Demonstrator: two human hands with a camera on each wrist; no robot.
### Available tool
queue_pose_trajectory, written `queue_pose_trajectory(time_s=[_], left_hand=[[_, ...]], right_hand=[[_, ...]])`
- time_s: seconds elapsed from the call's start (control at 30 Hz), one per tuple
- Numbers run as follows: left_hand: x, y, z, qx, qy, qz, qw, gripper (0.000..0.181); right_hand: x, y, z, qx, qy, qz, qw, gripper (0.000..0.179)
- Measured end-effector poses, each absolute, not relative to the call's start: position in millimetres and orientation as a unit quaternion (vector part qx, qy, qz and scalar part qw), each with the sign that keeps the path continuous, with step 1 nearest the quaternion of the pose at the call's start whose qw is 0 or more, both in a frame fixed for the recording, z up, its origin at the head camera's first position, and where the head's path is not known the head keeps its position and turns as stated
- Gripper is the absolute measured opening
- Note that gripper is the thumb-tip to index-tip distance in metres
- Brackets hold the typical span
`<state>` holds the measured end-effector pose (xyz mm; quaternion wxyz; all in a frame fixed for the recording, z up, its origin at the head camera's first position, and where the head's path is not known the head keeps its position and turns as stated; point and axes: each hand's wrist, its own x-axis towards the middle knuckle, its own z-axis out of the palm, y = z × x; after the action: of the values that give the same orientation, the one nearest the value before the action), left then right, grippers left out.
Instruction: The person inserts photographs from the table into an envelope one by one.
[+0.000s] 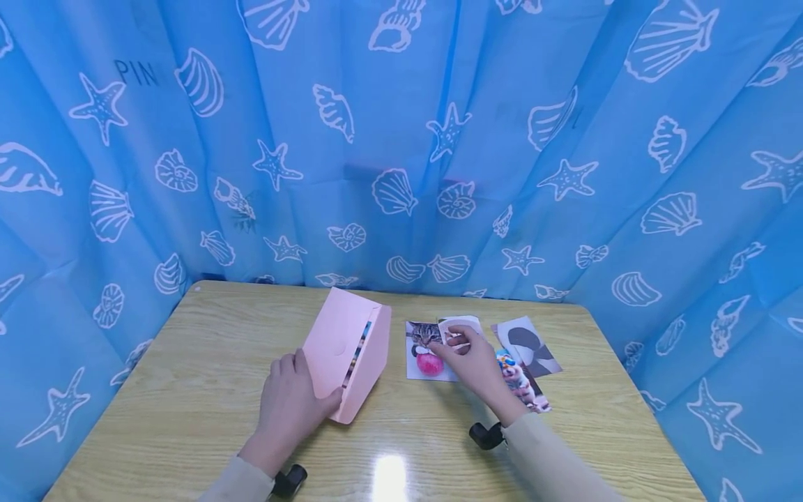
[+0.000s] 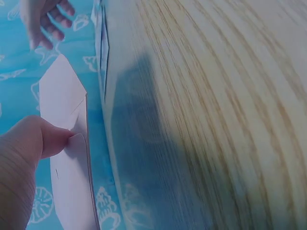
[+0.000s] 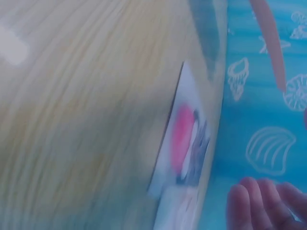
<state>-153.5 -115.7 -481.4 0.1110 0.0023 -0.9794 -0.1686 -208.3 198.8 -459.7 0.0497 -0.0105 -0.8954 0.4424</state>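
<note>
My left hand [image 1: 293,401] grips a pink paper envelope [image 1: 332,338] by its lower left part, the thumb across its front edge. The envelope stands tilted above the table, and colourful picture edges show in its parted opening. In the left wrist view the thumb [image 2: 53,139] presses on the pale envelope [image 2: 62,96]. My right hand [image 1: 470,359] is over the picture cards, fingers loosely bent, with nothing visible in them. Beneath it lies a card with a cat and a pink ball [image 1: 429,364]; beside that, a white-edged card [image 1: 461,322] is partly hidden by the fingers.
Right of the hand lie a grey-and-white picture card [image 1: 533,348] and a card with a furry animal in bright glasses [image 1: 517,383], overlapping. The wooden table [image 1: 207,362] ends at a blue shell-patterned curtain [image 1: 376,139].
</note>
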Motion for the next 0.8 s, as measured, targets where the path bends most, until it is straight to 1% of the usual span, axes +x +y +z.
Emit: queue_pose_trajectory(time_s=[0.27, 0.6, 0.8], left_hand=[[-153.2, -121.2, -479.8, 0.013, -0.98, -0.173, 0.1, 0.103], [-155.4, -129.4, -482.1, 0.029, -0.977, -0.194, 0.086, 0.101], [-155.2, -132.8, -483.0, 0.029, -0.977, -0.194, 0.083, 0.101]], right_hand=[[-202.2, 233.8, -467.0, -0.046, -0.911, 0.409, 0.035, 0.074], [-198.0, 272.4, -475.0, -0.053, -0.93, 0.362, 0.036, 0.086], [-194.3, 289.5, -479.7, -0.07, -0.93, 0.361, 0.028, 0.087]])
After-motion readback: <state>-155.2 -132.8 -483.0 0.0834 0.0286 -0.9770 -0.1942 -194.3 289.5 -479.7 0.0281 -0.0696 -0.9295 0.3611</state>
